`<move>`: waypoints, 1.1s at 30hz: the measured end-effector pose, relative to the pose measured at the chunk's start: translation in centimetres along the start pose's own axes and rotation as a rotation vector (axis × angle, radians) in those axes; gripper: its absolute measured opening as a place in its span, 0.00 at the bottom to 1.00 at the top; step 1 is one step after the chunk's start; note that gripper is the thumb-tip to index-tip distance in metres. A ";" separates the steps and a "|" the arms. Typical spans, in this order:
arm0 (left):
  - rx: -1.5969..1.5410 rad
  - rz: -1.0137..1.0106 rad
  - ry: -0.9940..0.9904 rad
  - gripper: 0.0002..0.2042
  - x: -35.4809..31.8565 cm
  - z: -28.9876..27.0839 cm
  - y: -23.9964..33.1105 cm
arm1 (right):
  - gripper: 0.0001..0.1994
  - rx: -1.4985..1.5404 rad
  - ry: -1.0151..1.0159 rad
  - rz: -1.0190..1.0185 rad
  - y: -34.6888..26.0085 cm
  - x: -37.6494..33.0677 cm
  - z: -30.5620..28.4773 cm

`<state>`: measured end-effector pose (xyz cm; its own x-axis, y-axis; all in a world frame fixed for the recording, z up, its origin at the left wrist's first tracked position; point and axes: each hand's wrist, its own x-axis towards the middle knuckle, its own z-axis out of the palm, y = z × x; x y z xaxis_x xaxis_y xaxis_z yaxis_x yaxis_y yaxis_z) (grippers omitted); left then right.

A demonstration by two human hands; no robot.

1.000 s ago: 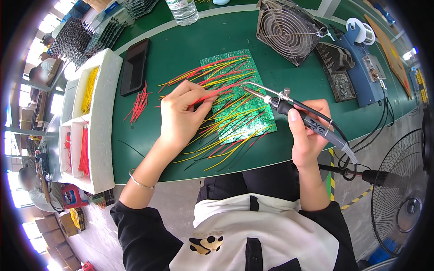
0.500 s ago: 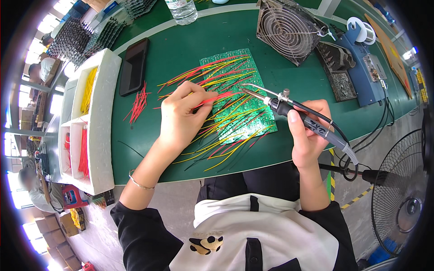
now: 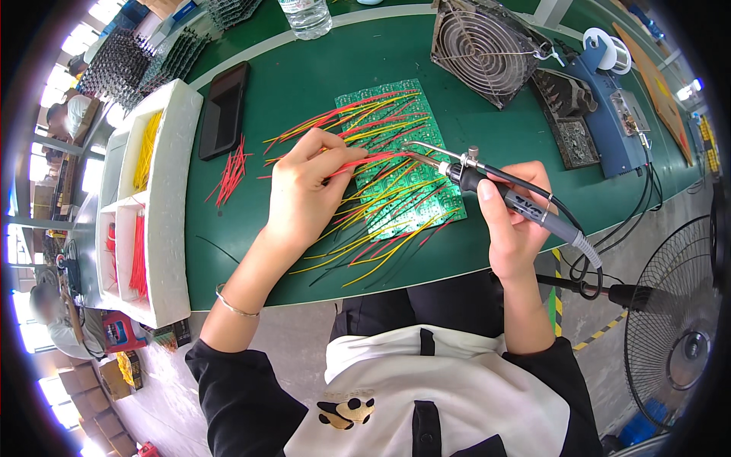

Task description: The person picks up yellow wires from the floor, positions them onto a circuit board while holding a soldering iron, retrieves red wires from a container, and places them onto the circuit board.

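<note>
A green circuit board panel [image 3: 415,199] lies on the green bench, with many red, yellow and black wires sticking out over its left edge. My left hand [image 3: 308,183] pinches a red wire [image 3: 375,158], whose far end reaches the middle of the board. In my right hand [image 3: 514,221] is a soldering iron [image 3: 487,185] with a thin metal feed tube [image 3: 430,146] clamped alongside. The iron's tip meets the board area at the end of the red wire; whether it touches cannot be made out.
A white foam box [image 3: 171,213] with yellow and red wires stands left, beside a black tray [image 3: 225,114] and loose red wires [image 3: 231,174]. Behind are a water bottle [image 3: 307,19] and square fan [image 3: 486,49]. A blue solder station [image 3: 609,114] with a spool sits right.
The iron's tip and my right hand have shifted slightly left. My left hand stays pinched on the red wire, raised a touch.
</note>
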<state>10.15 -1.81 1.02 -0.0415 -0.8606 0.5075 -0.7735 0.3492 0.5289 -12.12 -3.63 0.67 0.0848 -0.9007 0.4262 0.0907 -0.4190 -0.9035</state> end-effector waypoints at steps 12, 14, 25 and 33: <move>0.019 -0.016 -0.009 0.09 -0.2 -0.1 0.2 | 0.07 -0.015 -0.033 0.016 -0.1 0.1 0.0; 0.024 -0.016 -0.012 0.09 -0.2 -0.1 0.2 | 0.06 -0.018 -0.034 0.018 0.0 0.1 0.0; 0.046 -0.002 -0.023 0.09 -0.3 -0.2 0.3 | 0.06 -0.049 -0.049 -0.008 -0.1 0.1 0.1; 0.046 0.010 -0.014 0.09 -0.2 -0.2 0.4 | 0.06 0.029 0.123 -0.065 0.6 0.0 -0.7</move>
<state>9.99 -1.41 1.18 -0.0581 -0.8621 0.5034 -0.8010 0.3412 0.4919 -12.71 -3.97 0.06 -0.0437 -0.8800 0.4729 0.1208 -0.4745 -0.8719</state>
